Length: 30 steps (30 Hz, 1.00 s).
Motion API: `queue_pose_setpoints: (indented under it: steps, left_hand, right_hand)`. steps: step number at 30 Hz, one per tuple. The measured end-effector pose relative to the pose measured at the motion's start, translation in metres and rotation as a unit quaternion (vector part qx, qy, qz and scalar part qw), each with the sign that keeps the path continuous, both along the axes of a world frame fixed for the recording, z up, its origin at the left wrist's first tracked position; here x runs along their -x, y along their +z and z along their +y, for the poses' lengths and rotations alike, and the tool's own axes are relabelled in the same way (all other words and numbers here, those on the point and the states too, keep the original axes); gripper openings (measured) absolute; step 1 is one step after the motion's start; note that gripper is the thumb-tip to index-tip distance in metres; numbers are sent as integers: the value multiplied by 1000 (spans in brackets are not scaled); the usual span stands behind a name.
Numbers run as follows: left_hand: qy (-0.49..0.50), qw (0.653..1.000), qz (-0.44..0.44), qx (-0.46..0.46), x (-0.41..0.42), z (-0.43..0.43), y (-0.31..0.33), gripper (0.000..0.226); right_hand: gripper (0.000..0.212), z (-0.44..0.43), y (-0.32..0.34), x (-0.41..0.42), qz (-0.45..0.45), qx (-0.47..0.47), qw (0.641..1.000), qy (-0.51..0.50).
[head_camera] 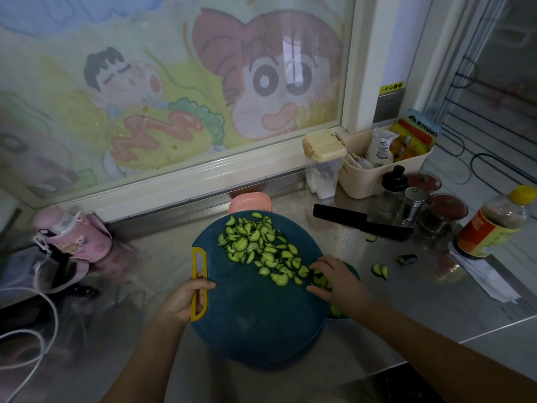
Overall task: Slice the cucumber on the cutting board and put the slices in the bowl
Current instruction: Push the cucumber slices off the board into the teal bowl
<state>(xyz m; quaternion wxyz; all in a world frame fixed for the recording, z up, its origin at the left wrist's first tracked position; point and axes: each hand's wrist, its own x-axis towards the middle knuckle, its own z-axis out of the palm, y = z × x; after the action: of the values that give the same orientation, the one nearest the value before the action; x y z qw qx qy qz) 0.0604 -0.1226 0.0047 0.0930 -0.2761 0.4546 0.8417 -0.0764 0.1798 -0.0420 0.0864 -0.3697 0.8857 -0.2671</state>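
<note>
A round dark teal cutting board (250, 315) is lifted off the counter, and my left hand (186, 298) grips its yellow handle (200, 283). Several green cucumber slices (258, 251) lie in a band across the board. At the board's right edge my right hand (334, 279) rests with curved fingers on the lowest slices. Under that edge sits the bowl (353, 271), mostly hidden, with a few slices showing inside. A black knife (360, 222) lies on the counter to the right.
Stray cucumber pieces (380, 270) and an end piece (406, 258) lie on the steel counter (421, 301). Jars, a shaker and a sauce bottle (491, 225) stand right. A pink dish (250, 203) sits behind the board, a pink bottle (72, 234) and white cable left.
</note>
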Motion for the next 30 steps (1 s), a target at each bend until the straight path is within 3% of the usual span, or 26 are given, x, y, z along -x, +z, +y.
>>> queue_pose_setpoints:
  steps: [2, 4, 5, 6, 9, 10, 13, 23, 27, 30]
  left_hand:
    - [-3, 1000, -8, 12, 3, 2, -1, 55]
    - [17, 1000, -11, 12, 4, 1, -2, 23]
    - [24, 1000, -14, 14, 5, 0, -3, 22]
    - [21, 1000, -12, 10, 5, -2, -3, 25]
    - [3, 1000, -2, 18, 6, -8, -2, 73]
    - [-2, 1000, 1, 20, 6, -11, -1, 76]
    - [-12, 1000, 10, 18, 7, -22, 4, 73]
    - [-40, 999, 33, 7, 17, -22, 19, 71]
    - [-67, 997, 32, 5, 22, -12, 20, 69]
    - [-84, 996, 34, 3, 27, -3, 19, 69]
  right_hand:
    - [37, 5, -4, -3, 25, 10, 1000, -5]
    - [28, 11, -6, -4, 35, 8, 999, -8]
    - [26, 13, -7, -5, 33, 1, 999, -10]
    - [24, 16, -8, -6, 30, -7, 999, -15]
    - [19, 25, -12, -6, 18, -29, 999, -36]
    - [18, 28, -12, -5, 13, -44, 998, -41]
    - [17, 36, -14, -3, -5, -70, 996, -50]
    - [1, -5, 51, 24, 51, 78, 995, -26]
    - [19, -35, 76, 33, 27, 110, 994, 0]
    - [45, -63, 92, 51, -30, 93, 995, 7]
